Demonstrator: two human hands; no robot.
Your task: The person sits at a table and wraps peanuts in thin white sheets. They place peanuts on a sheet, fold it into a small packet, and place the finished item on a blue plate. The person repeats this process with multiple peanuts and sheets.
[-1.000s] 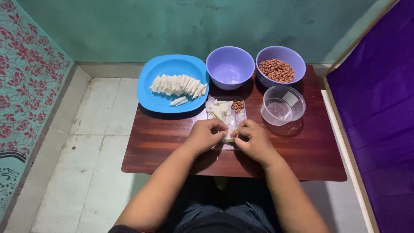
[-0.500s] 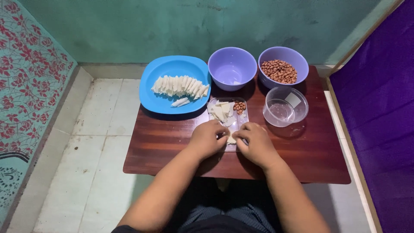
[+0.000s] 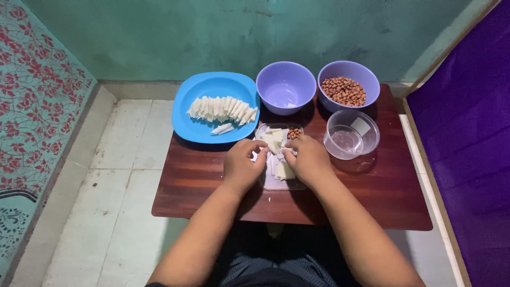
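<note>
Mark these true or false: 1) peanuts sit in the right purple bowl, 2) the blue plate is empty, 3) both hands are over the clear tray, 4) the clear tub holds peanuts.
1) True: the right purple bowl holds peanuts.
2) False: the blue plate carries a row of pale rolled pieces.
3) True: the left hand and right hand meet over the clear tray.
4) False: the clear tub looks empty.

Probably a home: low wooden table (image 3: 212,175) on tiled floor (image 3: 122,175), painted walls.
</note>
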